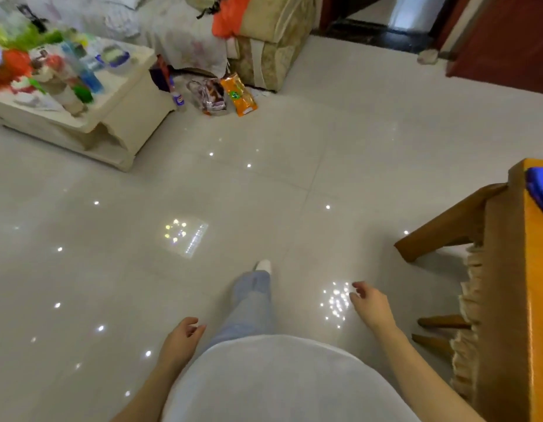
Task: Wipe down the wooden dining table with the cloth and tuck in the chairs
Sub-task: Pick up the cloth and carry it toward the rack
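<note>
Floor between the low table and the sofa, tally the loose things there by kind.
Packets: 2, an orange packet and a clear bag
Bottles: 1, a small bottle
Boxes: 1, a purple box
Total: 4

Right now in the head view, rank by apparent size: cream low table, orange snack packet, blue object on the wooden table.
Largest: cream low table.
Orange snack packet and blue object look alike; the latter is nearer and cropped, so unranked.
</note>
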